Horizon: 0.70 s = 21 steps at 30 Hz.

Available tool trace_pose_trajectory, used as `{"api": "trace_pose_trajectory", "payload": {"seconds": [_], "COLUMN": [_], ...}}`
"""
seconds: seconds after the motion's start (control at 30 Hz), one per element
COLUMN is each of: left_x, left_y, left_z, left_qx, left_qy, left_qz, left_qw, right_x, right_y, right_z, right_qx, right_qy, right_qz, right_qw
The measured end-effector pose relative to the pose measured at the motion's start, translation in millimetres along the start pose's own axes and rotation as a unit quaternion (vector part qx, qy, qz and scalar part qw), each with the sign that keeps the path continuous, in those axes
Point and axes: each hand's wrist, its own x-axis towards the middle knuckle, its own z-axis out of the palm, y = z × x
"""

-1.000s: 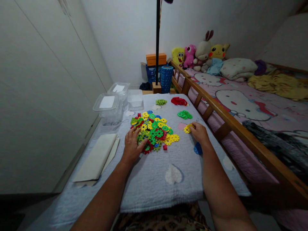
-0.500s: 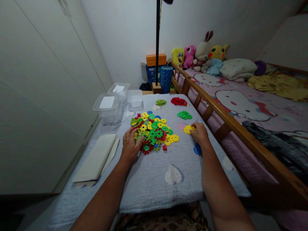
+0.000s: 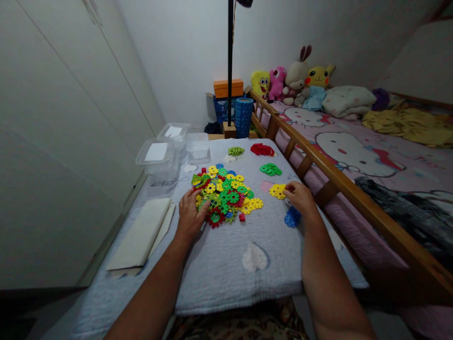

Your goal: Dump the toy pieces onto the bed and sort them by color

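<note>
A mixed pile of plastic gear pieces [image 3: 228, 192], yellow, green, red and blue, lies in the middle of a pale blue towel [image 3: 230, 264]. My left hand [image 3: 189, 215] rests on the pile's left edge with its fingers curled over the pieces. My right hand [image 3: 299, 197] sits to the right, fingertips pinched beside a small heap of yellow pieces [image 3: 277, 191]. A heap of blue pieces [image 3: 292, 217] lies just under that wrist. Sorted heaps of green [image 3: 271, 168], red [image 3: 262, 149] and light green pieces [image 3: 236, 150] lie farther back.
Clear plastic boxes with lids [image 3: 158, 158] stand at the back left. A folded cream cloth [image 3: 143, 233] lies on the left. A wooden bed rail [image 3: 339, 182] runs along the right. A black pole [image 3: 230, 66] on a wooden block stands behind, with a blue roller [image 3: 244, 116].
My right hand has drawn back slightly to the right, off the yellow heap, which uncovers the blue heap. My left hand has slid a little down and left along the pile's edge.
</note>
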Motion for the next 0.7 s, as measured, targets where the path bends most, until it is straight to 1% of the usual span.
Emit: {"api": "trace_pose_trajectory", "payload": {"seconds": [0.07, 0.17, 0.27, 0.33, 0.4, 0.6, 0.7], "left_x": [0, 1, 2, 3, 3, 3, 3], "left_y": [0, 0, 0, 0, 1, 4, 3], "left_z": [-0.2, 0.9, 2.6, 3.5, 4.2, 4.1, 4.3], "left_qx": [-0.001, -0.002, -0.004, -0.005, -0.008, -0.011, -0.013], "left_qy": [0.003, 0.001, -0.004, -0.003, -0.001, -0.011, -0.012], "left_qz": [-0.003, -0.007, -0.007, -0.005, -0.006, -0.005, -0.005], "left_qw": [1.0, 1.0, 1.0, 1.0, 1.0, 1.0, 1.0], "right_x": [-10, -34, -60, -73, -79, -80, -82], "right_y": [9, 19, 23, 23, 24, 28, 27], "right_z": [-7, -10, -6, -3, 0, 4, 8], "right_qx": [0.003, -0.028, -0.074, -0.091, -0.094, -0.09, -0.098], "right_qy": [-0.023, -0.06, -0.071, -0.062, -0.045, 0.012, 0.03], "right_qz": [-0.026, -0.083, -0.09, -0.081, -0.075, -0.061, -0.05], "right_qw": [0.999, 0.994, 0.991, 0.991, 0.992, 0.994, 0.993]}}
